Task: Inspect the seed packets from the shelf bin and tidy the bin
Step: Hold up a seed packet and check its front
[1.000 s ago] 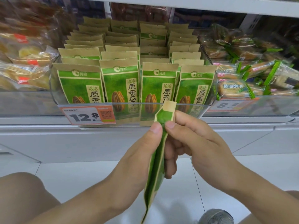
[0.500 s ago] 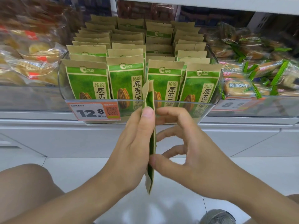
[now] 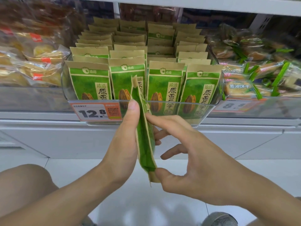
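The held seed packet (image 3: 144,136) is seen edge-on, in front of the shelf bin (image 3: 162,110) and lower than its rim. Its long axis runs almost vertical, with a small tilt: the kraft top points up and a little to the left, and reaches in front of the second row of packets, while the bottom edge points down, slightly to the right. The narrow green side faces the camera.

The left hand (image 3: 121,144) holds the packet from the left; its thumb presses flat on the near face, and the other fingers are hidden behind the packet. The right hand (image 3: 192,162) pinches it along its length: the index fingertip touches the upper part and the thumb touches the bottom corner. The other fingers are spread apart and lightly bent, and whether they touch the packet I cannot tell.

Behind, the clear bin holds 4 rows of upright seed packets (image 3: 164,85), their faces to the camera. A price tag (image 3: 96,112) reading 12.8 is on the bin front, at its left. Clear bags of pastries (image 3: 32,66) lie to the left of the bin, and green-wrapped biscuit packs (image 3: 254,79) to its right. The held packet and the left thumb cover part of the second row.
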The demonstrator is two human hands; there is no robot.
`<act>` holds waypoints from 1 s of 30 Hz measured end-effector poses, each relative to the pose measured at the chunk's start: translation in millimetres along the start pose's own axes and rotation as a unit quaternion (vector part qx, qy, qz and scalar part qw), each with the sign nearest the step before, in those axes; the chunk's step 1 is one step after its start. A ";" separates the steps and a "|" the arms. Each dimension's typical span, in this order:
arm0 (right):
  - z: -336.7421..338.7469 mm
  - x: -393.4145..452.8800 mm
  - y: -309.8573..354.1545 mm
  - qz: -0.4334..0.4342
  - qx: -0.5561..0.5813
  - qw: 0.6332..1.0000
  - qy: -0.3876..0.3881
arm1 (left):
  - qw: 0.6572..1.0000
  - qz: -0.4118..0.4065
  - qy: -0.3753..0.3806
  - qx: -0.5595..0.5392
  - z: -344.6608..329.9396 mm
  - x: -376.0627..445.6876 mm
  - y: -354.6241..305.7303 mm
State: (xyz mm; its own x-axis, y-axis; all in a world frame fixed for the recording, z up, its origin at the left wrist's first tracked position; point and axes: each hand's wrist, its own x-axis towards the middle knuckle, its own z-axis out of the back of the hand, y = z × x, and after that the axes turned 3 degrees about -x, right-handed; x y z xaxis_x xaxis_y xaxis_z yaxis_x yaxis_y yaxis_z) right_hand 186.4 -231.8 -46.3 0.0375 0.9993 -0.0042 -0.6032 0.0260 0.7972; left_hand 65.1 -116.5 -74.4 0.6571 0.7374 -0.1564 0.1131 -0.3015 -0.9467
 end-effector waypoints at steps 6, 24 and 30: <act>0.9 -5.6 5.8 0.010 -0.033 0.999 -0.032 | 0.980 -0.016 0.104 -0.167 -3.8 -2.6 -6.1; 35.5 -1.0 -11.1 -0.053 0.129 0.976 -0.166 | 0.992 0.020 0.123 0.026 1.4 -4.5 -2.8; 37.6 3.4 -12.7 -0.049 0.178 0.965 -0.185 | 0.988 0.018 0.142 0.054 10.8 -1.6 -4.3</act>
State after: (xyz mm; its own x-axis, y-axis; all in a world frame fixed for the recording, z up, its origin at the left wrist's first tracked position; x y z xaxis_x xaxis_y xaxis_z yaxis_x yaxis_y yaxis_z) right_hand 224.1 -229.7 -33.8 0.4025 0.9125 0.0732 -0.2732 0.0435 0.9610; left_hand 55.5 -109.8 -73.1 0.8432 0.5240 -0.1203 0.0155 -0.2474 -0.9688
